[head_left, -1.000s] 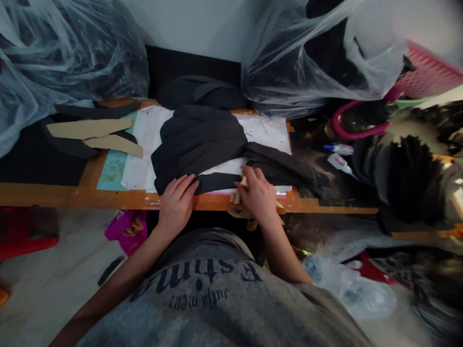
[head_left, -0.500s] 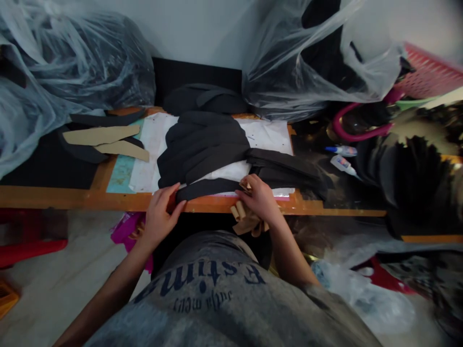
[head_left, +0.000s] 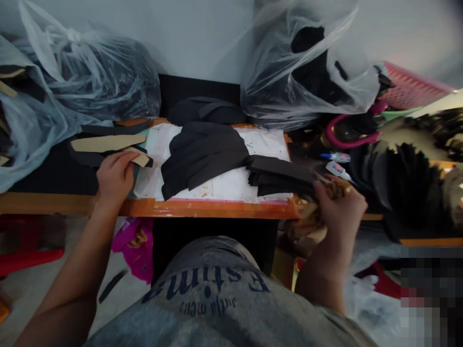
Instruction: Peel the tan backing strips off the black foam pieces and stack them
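Note:
My left hand (head_left: 115, 179) lies flat at the left of the bench, its fingertips on a tan cardboard template (head_left: 139, 157) and a black foam strip (head_left: 90, 156). A longer tan template (head_left: 108, 142) sits just beyond it. My right hand (head_left: 338, 212) is past the bench's right front corner, gripping a crumpled bundle of tan scraps (head_left: 307, 226), with a thin metal tip showing at its top. Between my hands are a fanned stack of black foam pieces (head_left: 202, 155) and a pile of black strips (head_left: 278, 176) on white paper (head_left: 224, 185).
Two glue bottles (head_left: 338, 164) stand just beyond my right hand. Bulging plastic bags (head_left: 311, 72) line the back of the orange bench (head_left: 202, 208). A pink basket (head_left: 412, 89) is at far right, and a magenta packet (head_left: 133, 249) lies on the floor.
My left hand has moved left from the bench's front edge to the templates. My right hand has moved right, off the black pile, with the tan bundle. The black strip at the front edge has gone.

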`<state>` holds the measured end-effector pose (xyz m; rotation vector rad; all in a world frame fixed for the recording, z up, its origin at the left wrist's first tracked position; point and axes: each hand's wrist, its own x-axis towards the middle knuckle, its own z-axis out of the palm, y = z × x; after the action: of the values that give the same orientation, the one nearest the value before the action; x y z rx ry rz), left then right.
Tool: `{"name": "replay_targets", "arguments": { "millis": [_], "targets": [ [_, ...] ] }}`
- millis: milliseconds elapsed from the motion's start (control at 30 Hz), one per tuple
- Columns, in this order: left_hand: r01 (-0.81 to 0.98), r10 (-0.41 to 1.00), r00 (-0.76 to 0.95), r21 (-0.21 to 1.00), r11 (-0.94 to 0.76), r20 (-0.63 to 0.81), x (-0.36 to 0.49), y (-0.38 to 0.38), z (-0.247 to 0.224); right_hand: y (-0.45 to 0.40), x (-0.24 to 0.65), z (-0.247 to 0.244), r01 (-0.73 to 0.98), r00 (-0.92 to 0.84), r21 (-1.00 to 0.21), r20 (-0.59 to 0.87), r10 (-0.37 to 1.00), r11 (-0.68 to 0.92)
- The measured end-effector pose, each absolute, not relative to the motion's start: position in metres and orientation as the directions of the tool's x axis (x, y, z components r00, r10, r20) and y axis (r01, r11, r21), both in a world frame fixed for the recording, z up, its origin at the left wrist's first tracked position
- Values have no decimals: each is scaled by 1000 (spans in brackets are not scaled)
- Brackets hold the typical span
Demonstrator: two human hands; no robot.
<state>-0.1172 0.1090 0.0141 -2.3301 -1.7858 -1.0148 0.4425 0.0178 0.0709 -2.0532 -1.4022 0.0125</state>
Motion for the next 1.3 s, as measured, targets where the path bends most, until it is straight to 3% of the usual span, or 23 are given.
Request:
{"name": "replay_targets", "arguments": {
  "millis": [100,167,233,300,400,500,600,733,833,1000,1133,1200,1300],
  "targets": [
    [844,791,134,350,-406,597,-82,82,21,11,382,75,703,292,-710,237,927,-41],
    [791,734,270,292,-538,623,-52,62,30,11,339,79,644,14,-744,245,969,179],
    [684,664,501,217,-697,554,-23,43,42,13,304,80,528,-250,-763,282,926,374],
    [610,610,611,191,-769,505,-1,27,53,14,282,79,419,-416,-778,294,861,468],
    [548,600,645,260,-795,473,15,10,60,16,270,77,353,-531,-794,266,805,495],
    [530,635,598,354,-771,489,20,3,59,15,271,78,295,-562,-846,222,796,444],
    [570,616,527,295,-767,585,27,-1,59,12,271,78,158,-577,-941,159,801,300],
    [390,503,570,324,-862,650,42,-3,69,6,267,69,-45,-569,-997,74,819,59],
    [369,527,519,380,-848,673,47,-3,76,3,263,61,-143,-564,-986,8,825,-88],
    [388,525,544,359,-849,655,41,-6,73,1,257,51,-265,-514,-943,-39,857,-202],
    [458,576,451,377,-805,682,39,-9,66,-1,256,43,-340,-430,-864,-208,878,-372],
    [473,603,413,405,-782,682,41,-6,67,-1,257,41,-345,-409,-847,-252,877,-404],
    [389,583,528,434,-813,618,47,0,73,1,257,41,-289,-463,-885,-204,863,-364]
  ]
}}
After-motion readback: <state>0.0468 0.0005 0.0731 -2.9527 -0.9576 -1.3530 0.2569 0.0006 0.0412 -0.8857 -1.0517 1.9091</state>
